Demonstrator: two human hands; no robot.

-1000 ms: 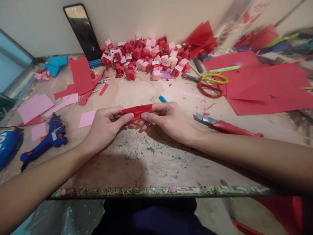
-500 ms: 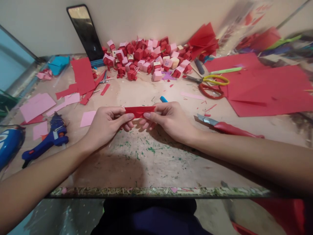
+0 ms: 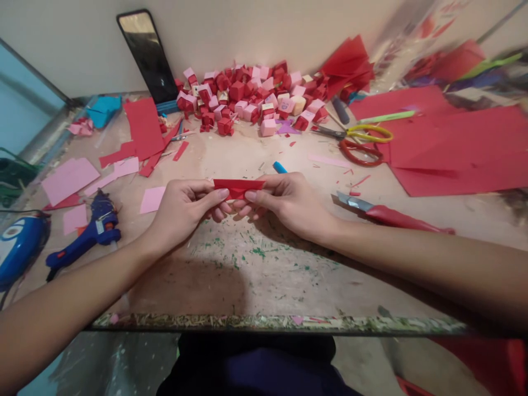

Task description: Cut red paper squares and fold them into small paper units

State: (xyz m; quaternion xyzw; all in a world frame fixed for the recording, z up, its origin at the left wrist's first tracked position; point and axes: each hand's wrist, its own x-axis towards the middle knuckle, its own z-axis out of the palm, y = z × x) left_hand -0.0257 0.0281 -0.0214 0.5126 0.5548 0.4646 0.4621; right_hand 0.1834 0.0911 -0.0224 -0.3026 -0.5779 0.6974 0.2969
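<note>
Between my two hands is a folded strip of red paper [image 3: 238, 186], held level a little above the tabletop. My left hand [image 3: 193, 199] pinches its left end, thumb on the near face and fingers behind. The right end sits in the grip of my right hand [image 3: 282, 197], the thumb pressed on the near face in the same way. A blue capped pen or marker [image 3: 279, 167] pokes out just behind my right hand, its other part hidden. Close to my left wrist lies a square of pink paper [image 3: 152, 200].
A heap of small red and pink paper cubes [image 3: 247, 99] lies at the back, beside a leaning phone [image 3: 149, 58]. A blue glue gun [image 3: 93, 228] is on the left. Right are scissors [image 3: 361, 151], a red-handled knife [image 3: 391, 214] and red sheets [image 3: 462, 148].
The whole view has shifted slightly, so everything appears a little farther right. Both hands keep the same hold on the red paper, with hardly any movement.
</note>
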